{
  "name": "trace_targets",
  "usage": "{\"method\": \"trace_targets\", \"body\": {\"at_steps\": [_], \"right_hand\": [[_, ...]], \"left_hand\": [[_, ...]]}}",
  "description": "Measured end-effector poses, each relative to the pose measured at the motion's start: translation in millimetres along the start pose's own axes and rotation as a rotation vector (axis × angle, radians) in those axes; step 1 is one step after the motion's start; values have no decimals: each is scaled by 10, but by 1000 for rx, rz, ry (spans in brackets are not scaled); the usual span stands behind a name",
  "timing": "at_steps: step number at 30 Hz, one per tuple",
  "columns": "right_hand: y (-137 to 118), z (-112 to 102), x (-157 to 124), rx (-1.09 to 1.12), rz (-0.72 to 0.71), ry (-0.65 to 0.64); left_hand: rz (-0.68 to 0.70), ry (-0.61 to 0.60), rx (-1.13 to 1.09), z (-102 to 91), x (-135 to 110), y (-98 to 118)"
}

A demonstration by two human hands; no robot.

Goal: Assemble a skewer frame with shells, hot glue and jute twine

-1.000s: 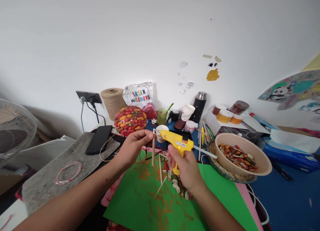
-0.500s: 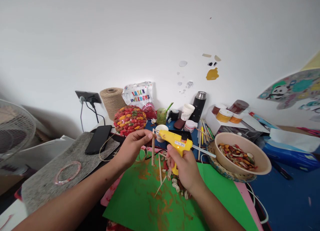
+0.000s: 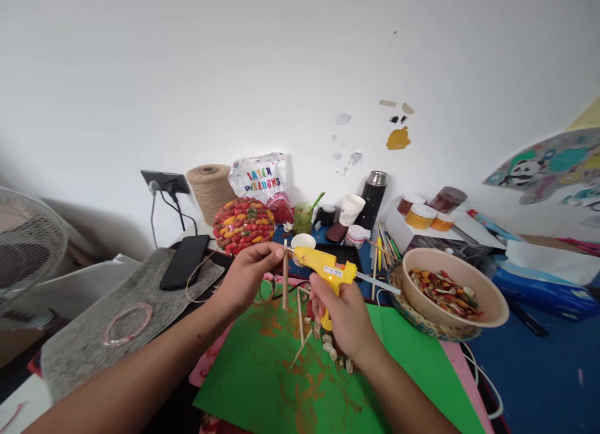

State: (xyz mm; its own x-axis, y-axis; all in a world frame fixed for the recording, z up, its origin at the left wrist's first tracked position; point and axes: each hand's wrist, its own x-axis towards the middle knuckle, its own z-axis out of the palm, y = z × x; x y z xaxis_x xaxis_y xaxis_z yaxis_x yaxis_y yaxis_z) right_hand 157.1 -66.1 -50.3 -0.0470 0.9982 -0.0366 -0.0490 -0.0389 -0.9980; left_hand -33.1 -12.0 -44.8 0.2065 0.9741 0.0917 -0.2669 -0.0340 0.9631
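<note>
My right hand is closed around the grip of a yellow hot glue gun, with a clear glue stick poking out of its back end. In my left hand, thumb and fingers pinch a thin brown stick near its top, holding it upright. The gun's nozzle points left and sits at the top of the stick; whether they touch I cannot tell. Below lies a green sheet smeared with brown, bearing thin pale sticks and several painted shells, partly behind my right hand.
A ball covered in red and orange pieces stands behind my left hand, near a twine spool. At right, a beige bowl holds coloured shells. A phone lies left on grey felt. A black flask stands against the wall.
The glue gun and my right hand have shifted slightly left, and the stick has moved a little left too. Both grips are the same.
</note>
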Motion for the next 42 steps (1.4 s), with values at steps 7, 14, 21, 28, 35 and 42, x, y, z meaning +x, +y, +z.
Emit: {"method": "trace_targets", "body": {"at_steps": [7, 14, 21, 28, 35, 42], "right_hand": [[-8, -9, 7, 7, 8, 21], [-1, -33, 12, -8, -14, 51], [6, -33, 17, -3, -14, 42], [21, -33, 15, -5, -2, 20], [-1, -18, -5, -18, 5, 8], [-1, -10, -6, -8, -12, 5]], "left_hand": [[-17, 1, 8, -4, 3, -18], [-27, -32, 9, -13, 12, -46], [-38, -30, 14, -23, 6, -57], [-53, 19, -30, 6, 17, -21], [-76, 33, -74, 50, 12, 12], [-78, 23, -79, 24, 18, -7]]}}
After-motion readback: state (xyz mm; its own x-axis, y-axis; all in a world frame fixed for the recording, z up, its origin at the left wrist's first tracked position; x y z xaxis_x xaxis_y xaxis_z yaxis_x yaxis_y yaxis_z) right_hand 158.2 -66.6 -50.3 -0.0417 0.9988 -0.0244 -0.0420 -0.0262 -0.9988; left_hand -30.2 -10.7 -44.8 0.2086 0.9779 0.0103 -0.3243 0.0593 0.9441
